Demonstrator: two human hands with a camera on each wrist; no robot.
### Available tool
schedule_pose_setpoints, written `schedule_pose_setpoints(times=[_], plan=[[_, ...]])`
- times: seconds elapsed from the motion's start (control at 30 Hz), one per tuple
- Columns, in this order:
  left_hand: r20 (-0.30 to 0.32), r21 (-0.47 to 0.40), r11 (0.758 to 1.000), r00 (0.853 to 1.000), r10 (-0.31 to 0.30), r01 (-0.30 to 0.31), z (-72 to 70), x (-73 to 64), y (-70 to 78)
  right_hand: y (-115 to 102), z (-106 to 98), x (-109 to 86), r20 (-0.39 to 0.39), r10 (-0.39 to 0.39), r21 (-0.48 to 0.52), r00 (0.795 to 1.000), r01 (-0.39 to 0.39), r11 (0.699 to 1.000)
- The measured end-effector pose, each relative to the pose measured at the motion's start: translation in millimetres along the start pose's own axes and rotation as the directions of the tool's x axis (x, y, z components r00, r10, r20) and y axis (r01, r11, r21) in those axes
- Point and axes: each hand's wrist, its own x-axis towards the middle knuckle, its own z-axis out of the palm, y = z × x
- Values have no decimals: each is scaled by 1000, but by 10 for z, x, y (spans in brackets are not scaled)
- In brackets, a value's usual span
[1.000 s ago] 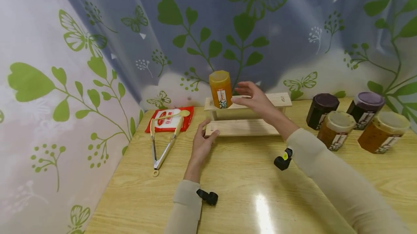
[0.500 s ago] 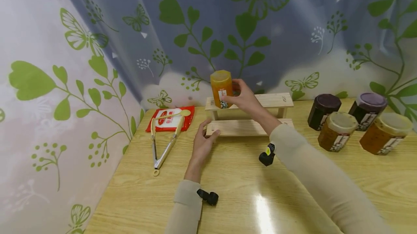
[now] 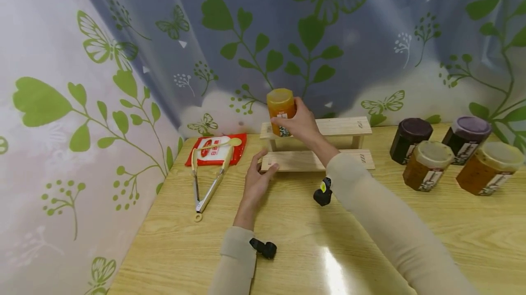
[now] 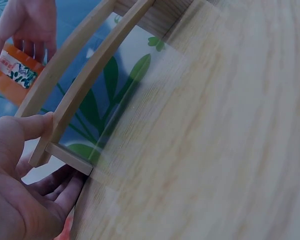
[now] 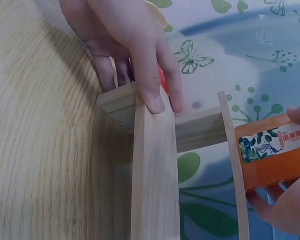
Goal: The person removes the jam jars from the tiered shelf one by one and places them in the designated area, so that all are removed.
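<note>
A two-tier wooden rack stands on the table by the curtain. My left hand grips the left end of its lower board, thumb on the board and fingers around the end, as the left wrist view also shows. On the left end of the upper board stands an amber jar with a yellowish lid and white label, upright. My right hand holds this jar from its right side, thumb across the front. The far fingers are hidden behind the jar in the head view. In the right wrist view, the jar's base meets the upper board.
Two dark jars and two amber-brown jars stand at the table's right. On the left, tongs lie partly over a red and white packet. A patterned curtain hangs behind the table.
My right hand has moved left from beside the jar, and its fingers have closed around it. The jar stays at the same spot on the rack. My left hand keeps its grip.
</note>
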Motion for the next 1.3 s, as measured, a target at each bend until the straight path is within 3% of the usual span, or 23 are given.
schedule_pose_setpoints(times=[0.3, 0.57, 1.03, 1.3], plan=[[-17, -10, 1000, 1000, 14, -14, 15, 0, -2, 20, -133, -123, 23, -11, -38, 1000, 11, 999], [-28, -1, 1000, 1000, 13, -13, 2, -8, -6, 89, -278, -226, 42, -13, 3, 999, 13, 1000], [-14, 2, 1000, 1000, 24, -24, 1, 29, 26, 124, -684, -498, 56, -7, -46, 998, 9, 999], [1, -30, 999, 999, 43, -43, -1, 14, -7, 175, -916, -692, 73, -7, -17, 997, 9, 1000]])
